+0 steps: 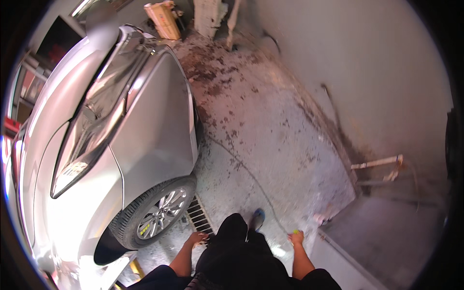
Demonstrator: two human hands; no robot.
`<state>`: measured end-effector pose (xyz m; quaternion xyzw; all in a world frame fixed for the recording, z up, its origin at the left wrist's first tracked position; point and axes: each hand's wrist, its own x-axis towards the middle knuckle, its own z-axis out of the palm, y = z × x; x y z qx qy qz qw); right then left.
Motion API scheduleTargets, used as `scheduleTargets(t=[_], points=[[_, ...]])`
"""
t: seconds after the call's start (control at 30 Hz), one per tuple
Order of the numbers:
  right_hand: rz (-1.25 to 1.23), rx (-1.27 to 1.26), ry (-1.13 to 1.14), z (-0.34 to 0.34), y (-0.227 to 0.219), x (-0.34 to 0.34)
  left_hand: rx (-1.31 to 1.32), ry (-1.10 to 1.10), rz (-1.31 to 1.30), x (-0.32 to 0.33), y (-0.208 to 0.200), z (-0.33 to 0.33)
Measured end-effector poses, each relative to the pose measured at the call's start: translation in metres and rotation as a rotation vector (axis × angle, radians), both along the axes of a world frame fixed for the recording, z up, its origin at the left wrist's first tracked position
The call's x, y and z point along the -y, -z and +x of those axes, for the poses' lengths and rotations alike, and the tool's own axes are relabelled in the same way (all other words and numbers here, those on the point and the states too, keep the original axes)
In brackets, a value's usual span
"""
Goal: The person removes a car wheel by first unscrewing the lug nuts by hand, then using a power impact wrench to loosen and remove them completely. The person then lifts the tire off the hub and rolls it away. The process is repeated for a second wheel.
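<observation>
My right hand (296, 238) is closed on a small yellow-green object (296, 231), too small to name, low on the right side. A thin dark line like a hose or cord (256, 181) curves over the floor from beside this hand toward the car's underside; whether it joins the object I cannot tell. My left hand (197, 238) hangs near the wheel (164, 212) with fingers loosely apart, seemingly holding nothing. That wheel has a silver multi-spoke rim with yellow-green marks on it. It belongs to a silver car (159, 116) on the left.
A metal floor grate (199, 216) lies beside the wheel. On the right, a grey wall (348, 58) meets the floor, with a pipe frame (379, 163) and a large grey panel (377, 241). Dark debris (212, 72) is scattered farther off, before a cardboard box (164, 21).
</observation>
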<state>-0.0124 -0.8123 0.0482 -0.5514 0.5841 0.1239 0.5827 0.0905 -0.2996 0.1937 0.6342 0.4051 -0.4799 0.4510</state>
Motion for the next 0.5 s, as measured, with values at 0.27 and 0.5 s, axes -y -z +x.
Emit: scheduleTargets(t=[0.27, 0.5], points=[[-0.534, 0.461, -0.726, 0.427, -0.114, 0.071, 0.034, -0.178, 0.015, 0.056, 0.04, 0.15], [-0.596, -0.298, -0.673, 0.355, -0.043, 0.285, 0.511, 0.421, -0.142, 0.209, 0.079, 0.493]])
